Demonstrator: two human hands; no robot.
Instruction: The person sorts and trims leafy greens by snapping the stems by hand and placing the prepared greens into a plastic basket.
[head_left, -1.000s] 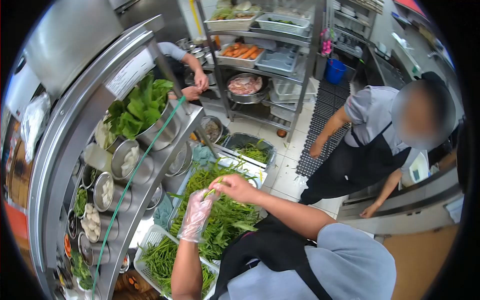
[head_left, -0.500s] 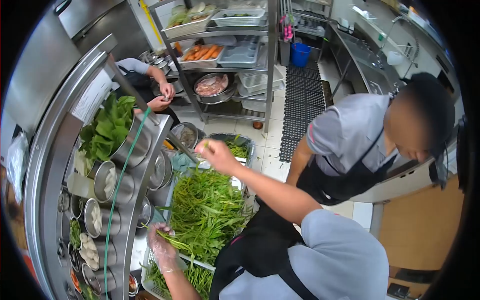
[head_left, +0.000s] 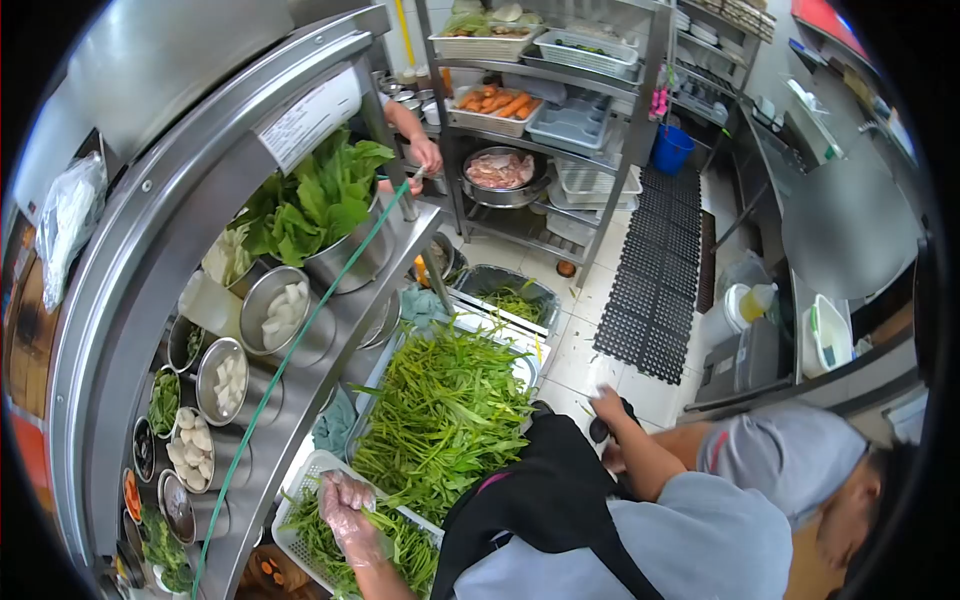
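A left hand (head_left: pixel 350 510) in a clear plastic glove was over a white basket (head_left: pixel 284 542) of green stems. Its grip was curled, with green leaves showing at its edge; whether it had hold of any could not be told, as the glove creased and shone over the fingers. The bare right hand (head_left: pixel 608 405) was well apart from it, near the black apron (head_left: pixel 545 460); its fingers were smeared by motion, so how far its grip stood open, or what it held, could not be told

The main heap of leafy greens (head_left: pixel 445 400) filled a pale tray (head_left: pixel 366 402) just beside the basket, hiding most of its inside. A bent co-worker (head_left: pixel 780 455) was partly hidden behind the person's shoulder, head and arm blurred. Another person's hands (head_left: pixel 425 157) showed beyond a metal post, the head out of frame. A round grey blur covered part of the sink area. The white sheet (head_left: pixel 312 118) on the steel frame carried printed lines too small to read
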